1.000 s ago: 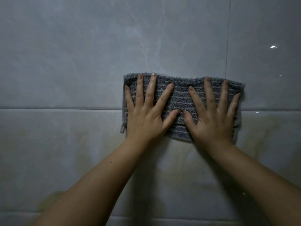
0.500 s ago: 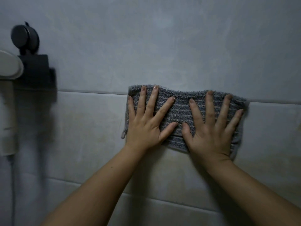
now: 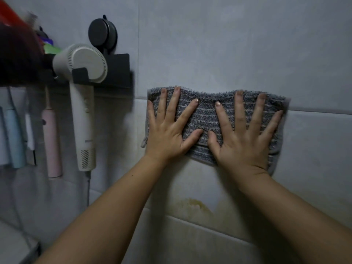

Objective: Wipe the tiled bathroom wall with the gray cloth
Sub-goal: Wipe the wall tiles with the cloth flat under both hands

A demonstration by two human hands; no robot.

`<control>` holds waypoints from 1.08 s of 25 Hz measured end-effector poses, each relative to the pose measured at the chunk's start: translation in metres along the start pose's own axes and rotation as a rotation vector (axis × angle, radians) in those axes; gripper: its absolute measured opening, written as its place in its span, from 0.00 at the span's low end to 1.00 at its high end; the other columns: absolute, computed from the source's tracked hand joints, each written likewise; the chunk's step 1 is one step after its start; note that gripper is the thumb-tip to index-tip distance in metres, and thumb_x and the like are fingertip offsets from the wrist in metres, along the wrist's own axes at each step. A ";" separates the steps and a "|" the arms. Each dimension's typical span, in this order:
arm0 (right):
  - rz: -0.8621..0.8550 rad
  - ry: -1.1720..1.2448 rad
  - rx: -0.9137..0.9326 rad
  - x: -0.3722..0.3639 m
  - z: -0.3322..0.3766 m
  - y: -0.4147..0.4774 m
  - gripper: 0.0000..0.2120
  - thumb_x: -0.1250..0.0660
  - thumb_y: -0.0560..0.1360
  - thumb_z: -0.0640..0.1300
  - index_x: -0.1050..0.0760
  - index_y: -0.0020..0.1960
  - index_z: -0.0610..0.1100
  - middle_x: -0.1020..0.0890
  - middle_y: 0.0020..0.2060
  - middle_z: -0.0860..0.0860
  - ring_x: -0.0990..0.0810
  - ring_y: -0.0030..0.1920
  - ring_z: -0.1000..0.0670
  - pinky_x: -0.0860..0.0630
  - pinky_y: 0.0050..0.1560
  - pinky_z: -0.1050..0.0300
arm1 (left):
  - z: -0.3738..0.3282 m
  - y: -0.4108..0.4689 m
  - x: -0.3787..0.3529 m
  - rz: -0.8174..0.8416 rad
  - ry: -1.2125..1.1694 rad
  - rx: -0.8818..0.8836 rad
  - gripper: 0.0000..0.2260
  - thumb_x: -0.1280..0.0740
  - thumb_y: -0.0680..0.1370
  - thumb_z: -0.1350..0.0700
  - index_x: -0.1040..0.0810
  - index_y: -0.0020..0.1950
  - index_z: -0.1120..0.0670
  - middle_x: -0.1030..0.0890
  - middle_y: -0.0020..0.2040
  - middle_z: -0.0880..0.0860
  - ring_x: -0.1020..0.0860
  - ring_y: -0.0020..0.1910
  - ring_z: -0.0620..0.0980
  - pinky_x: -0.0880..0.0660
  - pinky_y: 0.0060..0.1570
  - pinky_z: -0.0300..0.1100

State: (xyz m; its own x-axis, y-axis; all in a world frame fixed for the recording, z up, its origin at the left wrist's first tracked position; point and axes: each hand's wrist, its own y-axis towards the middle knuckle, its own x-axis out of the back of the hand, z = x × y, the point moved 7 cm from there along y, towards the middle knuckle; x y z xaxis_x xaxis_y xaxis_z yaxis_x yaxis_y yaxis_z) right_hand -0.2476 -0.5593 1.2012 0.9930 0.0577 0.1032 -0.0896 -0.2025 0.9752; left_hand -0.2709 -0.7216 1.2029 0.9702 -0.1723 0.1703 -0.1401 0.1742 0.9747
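A gray striped cloth point(image 3: 208, 115) lies flat against the pale tiled wall point(image 3: 228, 44), across a horizontal grout line. My left hand point(image 3: 169, 130) presses on the cloth's left half with fingers spread and straight. My right hand point(image 3: 245, 138) presses on the right half the same way, thumbs nearly touching. A yellowish stain point(image 3: 198, 205) marks the tile below the cloth.
A white hair dryer point(image 3: 83, 92) hangs in a black suction-cup holder point(image 3: 112, 60) just left of the cloth. Further left, a pink toothbrush point(image 3: 51, 141) and a blue one point(image 3: 14, 138) hang from a rack with red and green items above.
Both hands have slid the cloth leftward along the wall. The hair dryer holder and the toothbrush rack have come into view at the left. A stained patch now shows below.
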 end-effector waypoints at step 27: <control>0.043 0.012 0.123 -0.031 0.113 -0.020 0.29 0.45 0.78 0.59 0.42 0.77 0.52 0.46 0.78 0.42 0.51 0.76 0.34 0.56 0.71 0.28 | 0.099 -0.076 -0.012 0.024 -0.102 0.077 0.28 0.47 0.79 0.35 0.39 0.76 0.46 0.44 0.78 0.56 0.46 0.77 0.65 0.48 0.72 0.69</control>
State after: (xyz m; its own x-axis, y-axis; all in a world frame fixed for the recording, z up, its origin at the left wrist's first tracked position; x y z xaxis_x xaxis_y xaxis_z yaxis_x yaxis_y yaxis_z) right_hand -0.2682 -0.6674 1.1562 0.9873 0.0582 0.1477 -0.1213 -0.3234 0.9384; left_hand -0.2910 -0.8293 1.1408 0.9419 -0.2673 0.2035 -0.1816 0.1047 0.9778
